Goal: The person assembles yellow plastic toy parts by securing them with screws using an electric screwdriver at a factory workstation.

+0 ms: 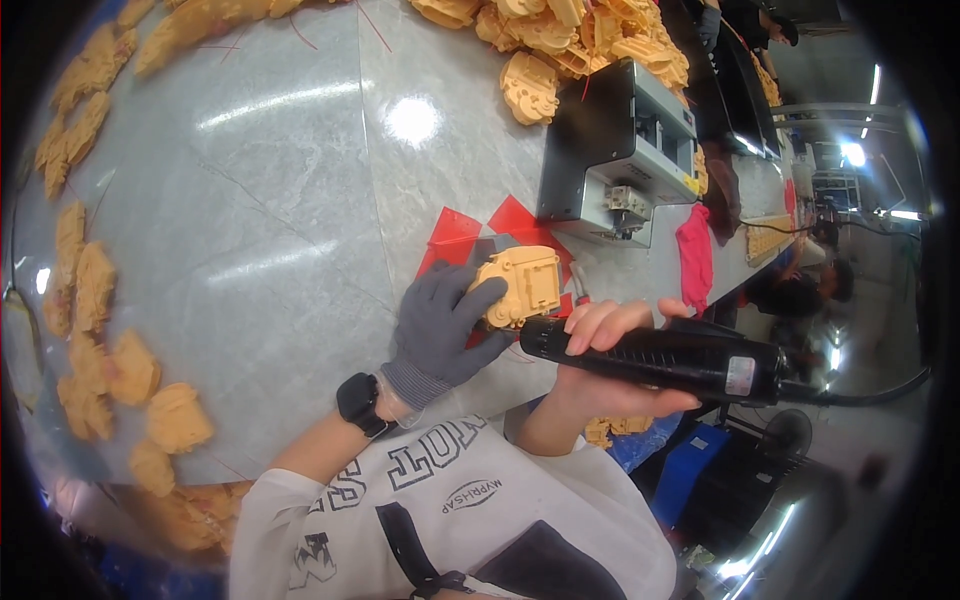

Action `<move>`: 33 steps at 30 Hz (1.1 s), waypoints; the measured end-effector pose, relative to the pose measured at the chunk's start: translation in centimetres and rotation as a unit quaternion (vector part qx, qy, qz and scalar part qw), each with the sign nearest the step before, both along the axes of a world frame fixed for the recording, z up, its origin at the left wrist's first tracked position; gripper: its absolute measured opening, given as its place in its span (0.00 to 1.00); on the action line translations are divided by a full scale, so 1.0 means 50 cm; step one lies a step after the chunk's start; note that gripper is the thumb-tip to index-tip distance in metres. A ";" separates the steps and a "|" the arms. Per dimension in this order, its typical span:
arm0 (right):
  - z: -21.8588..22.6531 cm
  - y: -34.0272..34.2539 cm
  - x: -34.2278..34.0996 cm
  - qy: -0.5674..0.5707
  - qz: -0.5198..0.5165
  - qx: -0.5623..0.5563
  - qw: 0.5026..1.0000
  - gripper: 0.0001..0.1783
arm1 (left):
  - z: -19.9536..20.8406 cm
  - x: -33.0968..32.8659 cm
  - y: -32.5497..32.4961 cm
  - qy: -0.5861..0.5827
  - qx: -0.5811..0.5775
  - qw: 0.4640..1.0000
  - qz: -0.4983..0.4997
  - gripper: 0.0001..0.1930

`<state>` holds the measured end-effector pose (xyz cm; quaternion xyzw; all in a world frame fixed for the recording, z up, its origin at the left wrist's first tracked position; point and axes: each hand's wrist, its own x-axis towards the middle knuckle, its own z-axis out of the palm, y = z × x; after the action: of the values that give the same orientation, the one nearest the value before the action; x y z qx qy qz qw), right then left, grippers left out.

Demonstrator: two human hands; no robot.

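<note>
A yellow plastic casting [520,285] pinned at the table's edge, a black power tool [655,358] brought to its lower side.

The casting lies flat on the grey table [280,230], partly over red plastic sheets [480,235], right in front of the person. The gloved left hand [440,325] wraps it from the left, fingers closed on its edge. The bare right hand [610,350] grips the power tool, whose long axis runs left to right, its tip just below the casting and beside the left fingers. More yellow castings [95,300] ring the table; a grey machine [620,150] stands behind.
</note>
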<state>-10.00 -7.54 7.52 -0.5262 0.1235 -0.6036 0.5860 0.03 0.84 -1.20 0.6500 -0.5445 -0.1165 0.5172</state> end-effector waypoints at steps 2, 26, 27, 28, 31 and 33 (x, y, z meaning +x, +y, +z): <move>-0.002 0.000 -0.001 -0.022 0.005 -0.001 1.000 0.48 | 0.000 0.001 0.000 0.004 -0.001 1.000 -0.001 0.28; 0.007 -0.003 -0.005 0.011 -0.007 0.000 1.000 0.43 | -0.001 0.003 0.001 -0.005 0.003 1.000 -0.009 0.32; 0.009 -0.002 -0.004 0.010 -0.008 -0.001 1.000 0.43 | -0.001 0.003 0.001 -0.004 0.004 1.000 -0.009 0.33; 0.009 -0.002 -0.003 0.008 -0.009 -0.002 1.000 0.43 | -0.001 0.003 0.001 -0.003 0.004 1.000 -0.009 0.33; 0.009 -0.001 -0.002 0.000 -0.001 0.004 1.000 0.42 | 0.003 0.004 0.001 0.002 0.007 1.000 -0.008 0.28; 0.008 -0.001 -0.001 0.000 0.001 0.005 1.000 0.42 | 0.005 0.002 0.001 0.003 0.010 1.000 -0.007 0.28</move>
<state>-10.05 -7.58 7.94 -0.5230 0.1261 -0.6028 0.5893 0.13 0.91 -0.97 0.6507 -0.5462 -0.1277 0.5117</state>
